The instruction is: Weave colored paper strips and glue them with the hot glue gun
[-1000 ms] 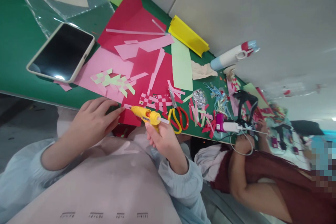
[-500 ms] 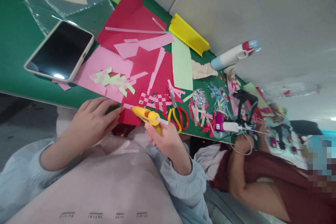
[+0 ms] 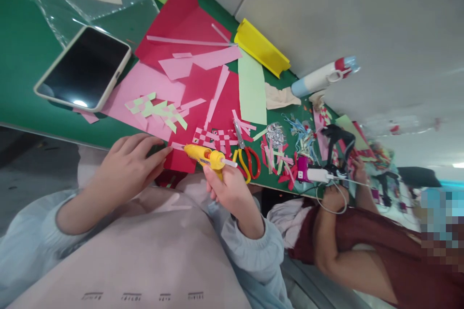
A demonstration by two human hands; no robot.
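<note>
A yellow hot glue gun is gripped in my right hand, with a white glue stick poking out of its back. Its nozzle is close to a narrow pink paper strip lying on red paper at the table's front edge; whether it touches is unclear. My left hand presses the strip's left end with a fingertip, its other fingers bent over the edge. Just beyond the nozzle lies a red-and-pink woven paper piece. Scissors with red and yellow handles lie right of the glue gun.
A phone lies at the left, near green-and-pink woven strips. Behind are red card, a yellow folded piece and a bottle. Paper scraps spread rightward. A co-worker's arm is at the right.
The glue gun has shifted slightly to the right and levelled a little in my right hand. My left hand stays at the strip. The co-worker's hands moved slightly.
</note>
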